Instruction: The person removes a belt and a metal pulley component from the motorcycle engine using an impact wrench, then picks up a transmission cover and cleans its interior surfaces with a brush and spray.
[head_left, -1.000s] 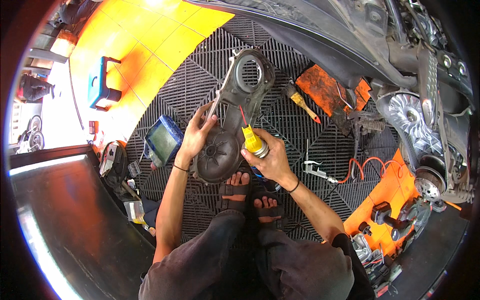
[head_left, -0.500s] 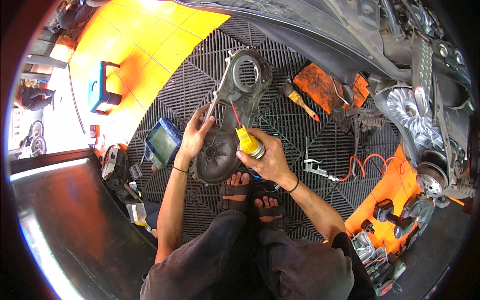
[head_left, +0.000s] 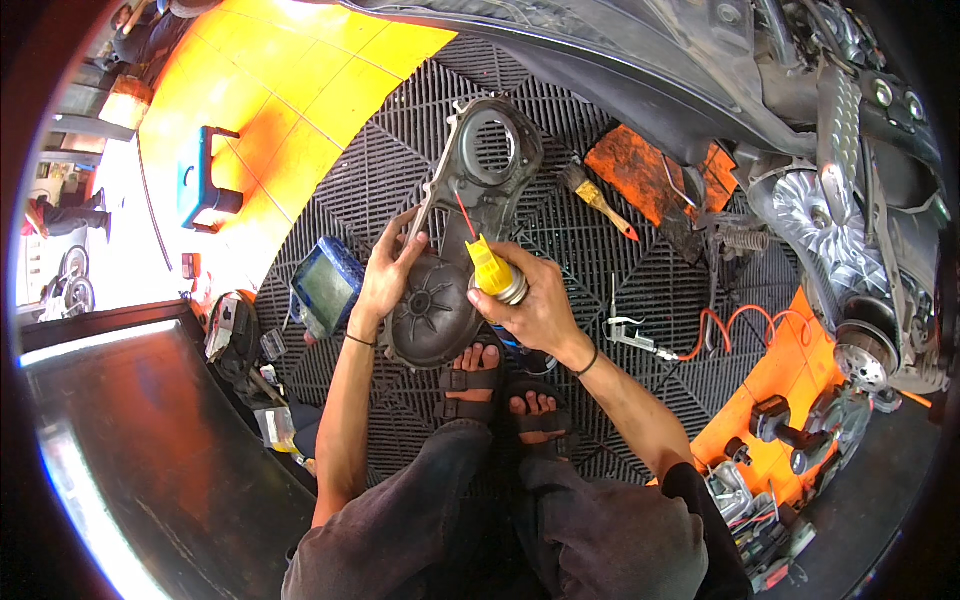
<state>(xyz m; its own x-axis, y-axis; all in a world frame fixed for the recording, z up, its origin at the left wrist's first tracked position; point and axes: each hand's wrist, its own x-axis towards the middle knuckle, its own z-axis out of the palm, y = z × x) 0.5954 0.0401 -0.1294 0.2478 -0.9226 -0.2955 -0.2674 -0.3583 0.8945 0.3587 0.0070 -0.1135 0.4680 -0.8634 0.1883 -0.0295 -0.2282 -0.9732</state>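
Left-hand fingers (head_left: 411, 251) grip the transmission cover (head_left: 448, 240) over the slatted mat (head_left: 380, 170) while right-hand fingers (head_left: 522, 260) clasp a spray can (head_left: 488, 268), its red straw (head_left: 464, 213) seemingly at the aiming step, which next calls for steadiness.

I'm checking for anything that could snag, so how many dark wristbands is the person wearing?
2. One wristband circles the wrist of the left hand, which grips the dark cover; the other circles the wrist of the right hand, which holds the spray can.

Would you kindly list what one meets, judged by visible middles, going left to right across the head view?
Blue stool, blue basin, left hand, dark casing, yellow nozzle, right hand, air gun, red hose, finned wheel.
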